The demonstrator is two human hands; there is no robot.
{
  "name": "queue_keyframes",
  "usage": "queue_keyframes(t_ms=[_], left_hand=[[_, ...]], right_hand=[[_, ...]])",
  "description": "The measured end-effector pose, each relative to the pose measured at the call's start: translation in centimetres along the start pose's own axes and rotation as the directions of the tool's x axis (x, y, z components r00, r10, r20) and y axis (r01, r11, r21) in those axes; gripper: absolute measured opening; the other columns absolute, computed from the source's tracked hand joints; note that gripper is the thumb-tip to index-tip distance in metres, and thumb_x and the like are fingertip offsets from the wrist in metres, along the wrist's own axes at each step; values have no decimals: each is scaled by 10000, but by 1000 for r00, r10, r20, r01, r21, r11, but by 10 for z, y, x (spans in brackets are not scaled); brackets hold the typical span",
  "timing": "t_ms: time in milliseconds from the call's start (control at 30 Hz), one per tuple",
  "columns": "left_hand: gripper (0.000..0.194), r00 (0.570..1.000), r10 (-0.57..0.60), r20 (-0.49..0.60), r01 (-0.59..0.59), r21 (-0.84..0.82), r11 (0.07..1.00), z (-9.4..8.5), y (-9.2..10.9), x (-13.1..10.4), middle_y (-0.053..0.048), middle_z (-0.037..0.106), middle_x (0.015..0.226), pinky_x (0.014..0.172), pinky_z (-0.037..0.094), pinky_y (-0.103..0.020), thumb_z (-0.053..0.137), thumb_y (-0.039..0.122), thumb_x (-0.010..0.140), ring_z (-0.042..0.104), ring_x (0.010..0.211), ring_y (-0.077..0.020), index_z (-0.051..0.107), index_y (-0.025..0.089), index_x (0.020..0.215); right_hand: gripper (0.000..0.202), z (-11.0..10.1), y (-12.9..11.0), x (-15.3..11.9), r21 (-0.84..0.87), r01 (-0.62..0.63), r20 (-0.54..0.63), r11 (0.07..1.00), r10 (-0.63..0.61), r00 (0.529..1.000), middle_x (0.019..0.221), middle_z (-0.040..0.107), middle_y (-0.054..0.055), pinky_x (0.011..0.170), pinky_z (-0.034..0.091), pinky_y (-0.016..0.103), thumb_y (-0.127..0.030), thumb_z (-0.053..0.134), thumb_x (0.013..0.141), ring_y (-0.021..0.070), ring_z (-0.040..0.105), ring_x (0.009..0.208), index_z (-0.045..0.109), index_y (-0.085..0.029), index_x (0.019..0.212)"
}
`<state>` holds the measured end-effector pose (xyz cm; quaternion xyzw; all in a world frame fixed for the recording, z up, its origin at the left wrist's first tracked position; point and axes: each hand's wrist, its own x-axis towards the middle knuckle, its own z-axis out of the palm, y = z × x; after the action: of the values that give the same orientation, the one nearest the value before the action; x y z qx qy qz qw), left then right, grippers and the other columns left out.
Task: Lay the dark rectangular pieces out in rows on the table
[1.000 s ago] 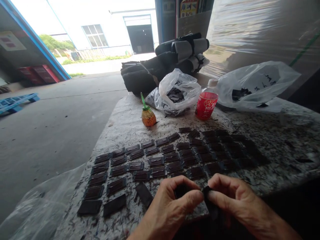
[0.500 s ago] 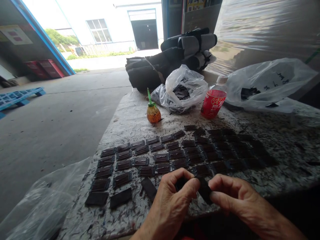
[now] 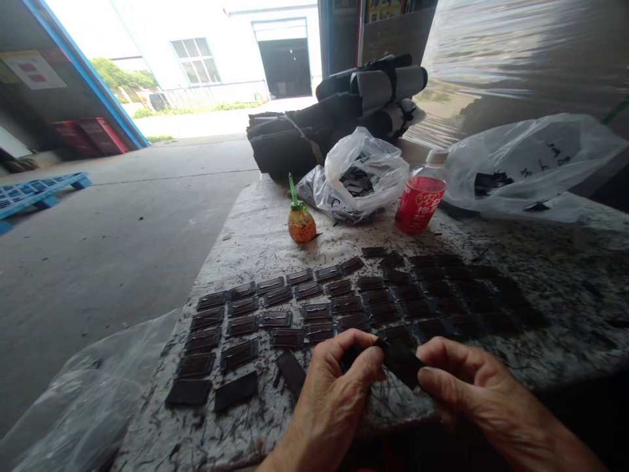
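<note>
Between my two hands, just above the near edge of the table, is a small black rectangular strip [image 3: 401, 364]. My left hand [image 3: 339, 387] pinches its left end between thumb and forefinger. At the other end, my right hand [image 3: 466, 380] grips a corner with thumb and fingertips. Something dark also shows inside the curl of my left fingers, too shaded to name. Beyond my hands lie several rows of dark flat pieces [image 3: 240, 354] with shiny lines along them. Plain black pieces [image 3: 236, 391] lie nearer, left of my left hand.
On the speckled table [image 3: 246, 229] stand an orange squeeze bottle [image 3: 301, 225] with a green nozzle and a red-labelled drink bottle [image 3: 420, 200]. Plastic bags [image 3: 366, 174] of black scraps and black rolls [image 3: 299, 141] sit behind. Clear plastic sheeting [image 3: 93, 387] lies at the left.
My hands have drawn slightly apart, and more of the black strip shows between them. My left thumb has shifted a little left, my right hand slightly right.
</note>
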<state>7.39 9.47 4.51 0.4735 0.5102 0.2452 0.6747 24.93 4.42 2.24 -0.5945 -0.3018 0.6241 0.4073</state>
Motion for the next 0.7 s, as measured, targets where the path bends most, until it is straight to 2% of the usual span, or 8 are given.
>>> queue_keyframes(t_ms=[200, 300, 467, 533, 567, 600, 633, 700], left_hand=[[365, 999, 1, -40, -5, -99, 995, -17, 4, -1, 94, 323, 463, 384, 225, -179, 607, 510, 745, 280, 404, -70, 529, 203, 927], [330, 992, 60, -107, -75, -141, 987, -29, 18, -10, 86, 357, 443, 387, 232, -172, 599, 487, 758, 287, 397, -65, 523, 192, 885], [169, 956, 178, -233, -185, -11, 983, -44, 44, -29, 75, 379, 456, 390, 222, -138, 551, 358, 804, 297, 405, -47, 587, 196, 833], [121, 915, 302, -266, -272, 142, 952, -49, 47, -32, 66, 425, 496, 418, 271, -128, 514, 294, 816, 359, 436, -49, 612, 225, 802], [137, 883, 403, -242, -340, 265, 903, -51, 45, -32, 59, 470, 538, 454, 316, -130, 484, 257, 823, 412, 472, -55, 618, 240, 802], [180, 842, 515, -161, -412, 425, 806, -53, 41, -31, 52, 513, 592, 495, 354, -136, 439, 220, 831, 460, 510, -61, 617, 251, 827], [216, 797, 603, -35, -473, 585, 659, -53, 35, -30, 43, 544, 647, 518, 376, -147, 403, 190, 830, 496, 539, -68, 608, 254, 854], [231, 733, 636, 241, -535, 782, 320, -50, 19, -29, 32, 553, 678, 457, 357, -188, 381, 148, 813, 517, 512, -89, 579, 246, 882]], right_hand=[[440, -3, -7, 0, -63, 32, -68, 998, -37, 997, 435, 453, -83, 398, 329, 167, -601, 683, 630, 63, 416, 398, 573, -211, 801], [356, -4, -14, 2, -194, 101, -82, 976, -119, 990, 509, 464, -76, 435, 366, 177, -536, 678, 673, 66, 429, 447, 589, -211, 786], [189, 3, -26, 9, -484, 205, 66, 851, -198, 978, 639, 512, -52, 476, 379, 189, -416, 553, 826, 83, 451, 525, 611, -237, 835], [183, 9, -30, 13, -586, 241, 113, 774, -216, 970, 651, 548, -43, 515, 394, 201, -403, 524, 846, 103, 495, 575, 616, -247, 822], [183, 13, -31, 15, -625, 258, 137, 737, -221, 966, 675, 578, -38, 549, 407, 207, -399, 515, 850, 115, 525, 615, 619, -252, 816], [184, 17, -33, 17, -655, 269, 158, 706, -220, 963, 711, 609, -34, 585, 418, 213, -396, 505, 852, 129, 553, 663, 620, -258, 814], [186, 21, -33, 19, -678, 277, 174, 681, -217, 960, 750, 634, -31, 613, 426, 219, -395, 495, 852, 141, 575, 704, 620, -263, 818], [193, 26, -32, 23, -723, 278, 188, 633, -206, 960, 800, 661, -27, 629, 435, 226, -397, 473, 854, 158, 601, 746, 618, -270, 838]])
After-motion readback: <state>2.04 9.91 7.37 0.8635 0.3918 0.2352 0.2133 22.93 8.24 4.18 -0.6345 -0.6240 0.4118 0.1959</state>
